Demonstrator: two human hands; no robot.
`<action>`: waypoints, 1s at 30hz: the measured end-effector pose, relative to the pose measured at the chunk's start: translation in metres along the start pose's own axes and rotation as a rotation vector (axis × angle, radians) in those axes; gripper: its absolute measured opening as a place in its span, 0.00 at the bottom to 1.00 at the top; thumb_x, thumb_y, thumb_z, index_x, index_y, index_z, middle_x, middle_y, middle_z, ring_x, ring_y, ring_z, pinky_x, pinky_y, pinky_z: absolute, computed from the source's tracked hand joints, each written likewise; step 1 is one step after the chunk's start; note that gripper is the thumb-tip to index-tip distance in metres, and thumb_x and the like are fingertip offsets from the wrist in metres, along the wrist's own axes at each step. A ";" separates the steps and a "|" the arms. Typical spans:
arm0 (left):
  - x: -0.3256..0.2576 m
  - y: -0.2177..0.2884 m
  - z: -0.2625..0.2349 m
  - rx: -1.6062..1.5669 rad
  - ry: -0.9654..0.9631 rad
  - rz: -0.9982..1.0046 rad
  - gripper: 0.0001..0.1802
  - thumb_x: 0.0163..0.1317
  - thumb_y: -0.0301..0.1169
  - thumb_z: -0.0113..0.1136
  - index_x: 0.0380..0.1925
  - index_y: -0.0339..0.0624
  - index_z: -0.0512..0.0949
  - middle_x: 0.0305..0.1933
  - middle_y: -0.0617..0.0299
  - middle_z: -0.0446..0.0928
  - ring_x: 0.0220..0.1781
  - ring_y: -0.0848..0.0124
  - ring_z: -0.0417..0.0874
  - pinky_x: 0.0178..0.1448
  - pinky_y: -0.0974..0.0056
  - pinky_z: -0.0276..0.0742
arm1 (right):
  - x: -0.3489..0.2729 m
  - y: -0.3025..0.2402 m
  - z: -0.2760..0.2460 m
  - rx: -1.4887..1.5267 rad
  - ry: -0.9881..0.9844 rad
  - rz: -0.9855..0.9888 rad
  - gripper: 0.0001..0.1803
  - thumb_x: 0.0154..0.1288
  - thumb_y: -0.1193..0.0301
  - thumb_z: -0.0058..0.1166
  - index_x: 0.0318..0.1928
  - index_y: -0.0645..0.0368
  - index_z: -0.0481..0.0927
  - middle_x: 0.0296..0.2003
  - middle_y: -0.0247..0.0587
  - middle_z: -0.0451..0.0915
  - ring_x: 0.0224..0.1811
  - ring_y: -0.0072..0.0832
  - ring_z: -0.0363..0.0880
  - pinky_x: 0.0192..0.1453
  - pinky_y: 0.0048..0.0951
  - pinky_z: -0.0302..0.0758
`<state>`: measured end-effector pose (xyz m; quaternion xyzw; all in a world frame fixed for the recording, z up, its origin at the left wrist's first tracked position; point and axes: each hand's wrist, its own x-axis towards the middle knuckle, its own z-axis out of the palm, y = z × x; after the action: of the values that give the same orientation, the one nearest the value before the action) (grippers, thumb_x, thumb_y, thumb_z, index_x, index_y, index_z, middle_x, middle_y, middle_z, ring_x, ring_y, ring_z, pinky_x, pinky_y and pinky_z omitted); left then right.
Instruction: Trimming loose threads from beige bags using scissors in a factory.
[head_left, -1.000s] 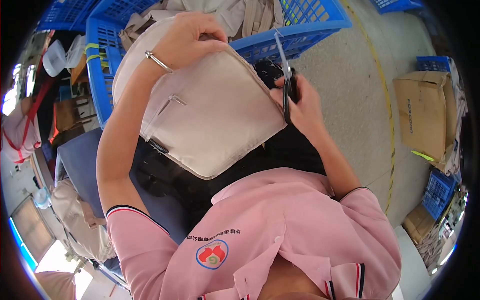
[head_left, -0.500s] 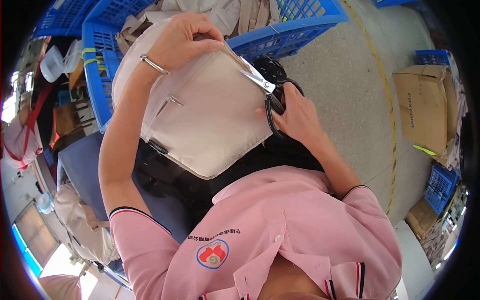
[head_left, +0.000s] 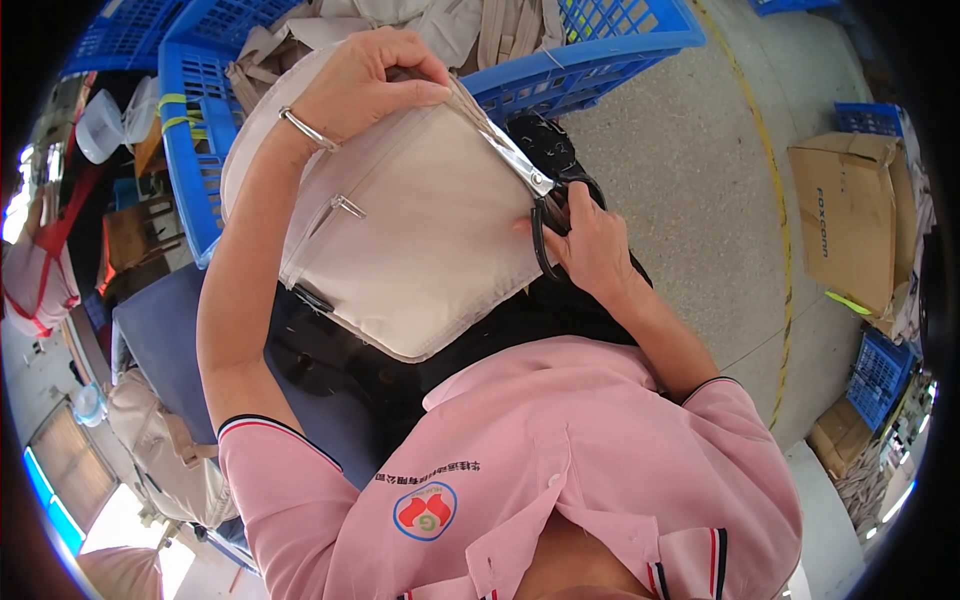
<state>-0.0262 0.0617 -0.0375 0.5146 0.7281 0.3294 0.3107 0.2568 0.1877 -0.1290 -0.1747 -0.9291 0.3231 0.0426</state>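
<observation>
Across my lap lies a beige fabric bag piece [head_left: 430, 240] with a zipper, its metal pull [head_left: 348, 207] on the left half. My left hand [head_left: 385, 80] pinches the top edge of the cloth between thumb and fingers. In my right hand [head_left: 595, 245] is a pair of scissors [head_left: 525, 170] with black handles. Their blades lie nearly closed along the right edge of the bag piece, tips pointing up toward my left hand. A short dark strip [head_left: 312, 298] sticks out at the lower left edge of the cloth.
A blue plastic crate [head_left: 590, 70] heaped with beige fabric pieces [head_left: 440, 35] stands just beyond the bag piece. On the right, a cardboard box [head_left: 845, 210] and another blue crate [head_left: 880, 375] stand past a yellow floor line [head_left: 775, 190]. Another beige bag [head_left: 165, 450] lies at left.
The scissor blades have gone from spread to nearly closed and swung in along the cloth's right edge. My right hand has dropped slightly; my left hand keeps its grip.
</observation>
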 end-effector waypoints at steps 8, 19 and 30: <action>0.002 -0.002 0.002 -0.112 0.027 -0.024 0.06 0.57 0.27 0.67 0.33 0.37 0.84 0.32 0.66 0.80 0.37 0.78 0.79 0.45 0.74 0.73 | 0.004 0.000 0.001 -0.007 0.044 0.011 0.31 0.58 0.47 0.64 0.37 0.63 0.66 0.25 0.49 0.79 0.25 0.46 0.81 0.24 0.39 0.75; 0.002 -0.007 0.004 -0.107 0.027 0.003 0.05 0.58 0.27 0.67 0.33 0.38 0.84 0.32 0.67 0.81 0.37 0.79 0.78 0.45 0.74 0.74 | 0.015 -0.013 -0.013 -0.066 0.054 -0.018 0.35 0.55 0.44 0.65 0.36 0.64 0.65 0.27 0.51 0.79 0.27 0.47 0.81 0.26 0.41 0.76; 0.004 -0.010 0.004 -0.147 0.033 0.002 0.05 0.58 0.27 0.67 0.34 0.39 0.84 0.32 0.67 0.80 0.37 0.79 0.79 0.46 0.74 0.73 | 0.010 -0.008 -0.001 -0.043 -0.021 0.033 0.33 0.57 0.45 0.64 0.34 0.63 0.65 0.24 0.50 0.79 0.24 0.46 0.81 0.25 0.39 0.76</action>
<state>-0.0294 0.0635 -0.0480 0.4857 0.7065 0.3907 0.3352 0.2455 0.1862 -0.1237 -0.1874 -0.9333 0.3054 0.0235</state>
